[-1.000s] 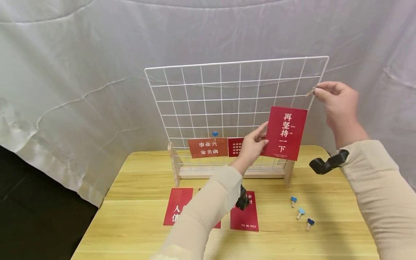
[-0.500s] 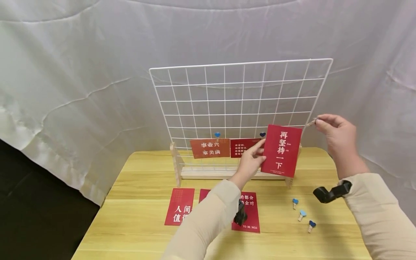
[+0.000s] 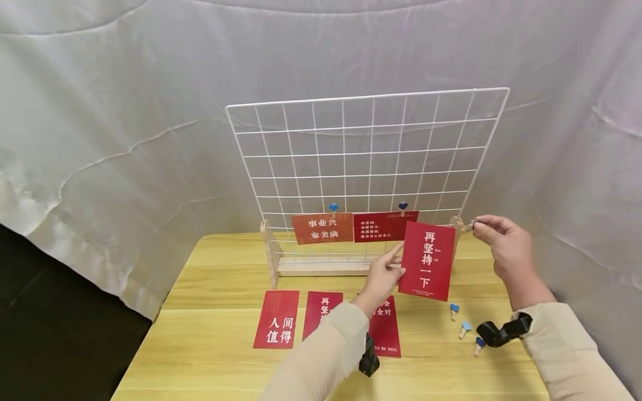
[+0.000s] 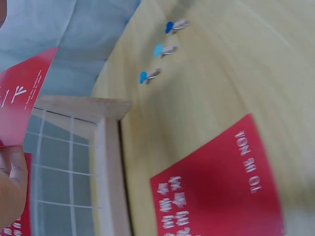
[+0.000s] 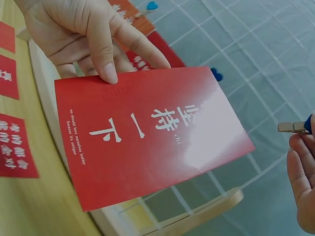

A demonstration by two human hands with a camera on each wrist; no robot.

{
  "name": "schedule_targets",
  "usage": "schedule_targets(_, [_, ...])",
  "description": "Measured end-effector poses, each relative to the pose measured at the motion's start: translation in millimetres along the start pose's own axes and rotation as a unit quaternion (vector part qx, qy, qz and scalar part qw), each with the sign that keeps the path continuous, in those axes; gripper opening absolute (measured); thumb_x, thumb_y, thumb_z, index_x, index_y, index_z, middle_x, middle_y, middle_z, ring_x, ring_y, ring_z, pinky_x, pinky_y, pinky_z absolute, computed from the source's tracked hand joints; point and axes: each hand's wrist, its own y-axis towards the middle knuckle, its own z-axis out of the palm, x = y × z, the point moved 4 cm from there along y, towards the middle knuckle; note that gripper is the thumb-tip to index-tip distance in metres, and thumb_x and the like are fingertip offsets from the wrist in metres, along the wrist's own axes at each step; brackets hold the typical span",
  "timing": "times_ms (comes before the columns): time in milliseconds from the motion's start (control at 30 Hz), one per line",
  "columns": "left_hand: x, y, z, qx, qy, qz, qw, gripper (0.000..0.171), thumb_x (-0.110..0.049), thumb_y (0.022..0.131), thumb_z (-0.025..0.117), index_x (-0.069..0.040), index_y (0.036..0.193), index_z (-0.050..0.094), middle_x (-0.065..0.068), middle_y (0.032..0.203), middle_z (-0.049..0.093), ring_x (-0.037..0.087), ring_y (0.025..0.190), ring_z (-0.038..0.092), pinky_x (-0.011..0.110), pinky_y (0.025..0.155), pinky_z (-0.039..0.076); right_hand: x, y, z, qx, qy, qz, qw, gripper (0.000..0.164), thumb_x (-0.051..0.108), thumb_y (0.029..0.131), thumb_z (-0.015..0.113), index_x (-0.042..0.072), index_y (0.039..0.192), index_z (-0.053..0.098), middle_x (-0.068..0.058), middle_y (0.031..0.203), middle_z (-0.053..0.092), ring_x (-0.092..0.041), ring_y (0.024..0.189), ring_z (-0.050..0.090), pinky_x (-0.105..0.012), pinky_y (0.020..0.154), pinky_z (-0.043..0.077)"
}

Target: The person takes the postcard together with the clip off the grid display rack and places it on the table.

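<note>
My left hand (image 3: pixel 381 278) pinches a red card (image 3: pixel 426 262) with white characters by its left edge, thumb in front. The card stands nearly upright before the lower right part of the white wire grid (image 3: pixel 371 150). To the card's right, my right hand (image 3: pixel 509 245) pinches a small wooden clothespin (image 5: pixel 291 127) with a dark blue heart. That clothespin points toward the card, apart from it. On the grid hang an orange card (image 3: pixel 321 229) under a blue heart clothespin (image 3: pixel 333 208) and a dark red card (image 3: pixel 378 229) under a dark blue one (image 3: pixel 403 206).
Three red cards lie on the wooden table (image 3: pixel 210 323): a left one (image 3: pixel 276 320), a middle one (image 3: pixel 321 312) and a right one (image 3: pixel 388 328), partly behind my left arm. Three heart clothespins (image 3: pixel 465 328) lie at the right. Wooden feet (image 3: pixel 271 256) hold the grid; grey cloth hangs behind.
Both hands have come down, the left with the red card and the right with the clothespin, which has also shifted left. The dark red card on the grid now shows more fully.
</note>
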Motion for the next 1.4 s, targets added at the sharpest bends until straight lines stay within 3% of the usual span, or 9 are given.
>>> schedule_targets(167, [18.6, -9.9, -3.4, -0.011, -0.015, -0.024, 0.9995, 0.057, 0.013, 0.078, 0.050, -0.026, 0.119, 0.053, 0.000, 0.090, 0.054, 0.015, 0.073, 0.055, 0.029, 0.061, 0.051, -107, 37, -83, 0.013, -0.031, -0.010, 0.999, 0.021, -0.001, 0.078, 0.060, -0.002, 0.099, 0.061, -0.009, 0.090, 0.062, -0.019, 0.077, 0.061, -0.027, 0.068, 0.050])
schedule_targets(233, [25.7, -13.7, -4.2, -0.016, -0.017, -0.035, 0.9991, 0.057, 0.013, 0.078, 0.051, -0.027, 0.118, 0.054, 0.000, 0.089, 0.055, 0.014, 0.071, 0.054, 0.030, 0.059, 0.051, -138, 43, -107, 0.017, -0.022, -0.001, 1.000, 0.024, 0.000, 0.080, 0.057, -0.006, 0.104, 0.058, -0.013, 0.096, 0.061, -0.022, 0.082, 0.060, -0.030, 0.073, 0.049])
schedule_targets(300, [32.1, -17.4, -5.0, -0.018, -0.013, -0.045, 0.9987, 0.057, 0.013, 0.078, 0.051, -0.027, 0.118, 0.053, 0.000, 0.089, 0.054, 0.014, 0.068, 0.054, 0.029, 0.058, 0.051, -166, 45, -128, 0.007, -0.039, 0.007, 0.999, 0.028, 0.002, 0.081, 0.058, -0.005, 0.107, 0.057, -0.014, 0.100, 0.060, -0.023, 0.086, 0.059, -0.030, 0.074, 0.048])
schedule_targets(433, [45.2, -24.3, -7.2, -0.026, 0.002, -0.065, 0.9975, 0.056, 0.011, 0.078, 0.052, -0.028, 0.118, 0.053, -0.001, 0.088, 0.053, 0.014, 0.066, 0.054, 0.028, 0.056, 0.050, -201, 36, -151, -0.020, -0.079, 0.014, 0.997, 0.035, 0.011, 0.078, 0.063, -0.001, 0.110, 0.056, -0.012, 0.102, 0.060, -0.022, 0.087, 0.059, -0.027, 0.071, 0.048])
schedule_targets(667, [67.2, -36.8, -7.8, -0.040, -0.001, -0.089, 0.9953, 0.056, 0.013, 0.077, 0.052, -0.024, 0.119, 0.053, 0.000, 0.088, 0.052, 0.014, 0.068, 0.055, 0.028, 0.057, 0.051, -197, -12, -138, -0.041, -0.102, 0.039, 0.993, 0.037, 0.018, 0.077, 0.064, -0.003, 0.107, 0.056, -0.009, 0.095, 0.062, -0.017, 0.080, 0.061, -0.023, 0.068, 0.049])
schedule_targets(800, [76.6, -43.6, -7.4, -0.042, -0.001, -0.096, 0.9945, 0.058, 0.014, 0.076, 0.052, -0.028, 0.116, 0.055, 0.001, 0.088, 0.051, 0.014, 0.066, 0.054, 0.026, 0.056, 0.050, -194, -40, -130, -0.044, -0.095, 0.058, 0.993, 0.036, 0.018, 0.079, 0.062, -0.004, 0.106, 0.056, -0.005, 0.092, 0.063, -0.014, 0.078, 0.061, -0.022, 0.067, 0.048])
schedule_targets(1100, [91.7, -58.2, -7.1, -0.046, 0.018, -0.115, 0.9921, 0.059, 0.015, 0.076, 0.051, -0.025, 0.119, 0.053, 0.002, 0.085, 0.048, 0.011, 0.063, 0.049, 0.019, 0.050, 0.044, -184, -93, -123, -0.043, -0.091, 0.145, 0.984, 0.038, 0.019, 0.078, 0.063, -0.002, 0.109, 0.055, 0.004, 0.088, 0.064, -0.008, 0.079, 0.060, -0.022, 0.068, 0.049])
schedule_targets(1267, [96.9, -61.9, -4.8, -0.058, 0.005, -0.113, 0.9919, 0.062, 0.019, 0.072, 0.050, -0.020, 0.120, 0.052, 0.003, 0.083, 0.049, 0.007, 0.054, 0.037, 0.013, 0.047, 0.037, -177, -119, -115, -0.043, -0.063, 0.178, 0.981, 0.020, 0.015, 0.078, 0.063, 0.010, 0.098, 0.065, 0.007, 0.085, 0.065, -0.005, 0.077, 0.060, -0.020, 0.066, 0.049])
schedule_targets(1400, [102.2, -63.9, -2.4, -0.074, -0.003, -0.110, 0.9912, 0.062, 0.022, 0.069, 0.050, -0.013, 0.121, 0.052, 0.003, 0.079, 0.049, 0.008, 0.059, 0.040, 0.017, 0.052, 0.044, -164, -139, -104, -0.044, -0.071, 0.219, 0.972, 0.010, 0.015, 0.078, 0.063, 0.020, 0.086, 0.068, 0.010, 0.081, 0.064, -0.003, 0.074, 0.059, -0.020, 0.064, 0.049])
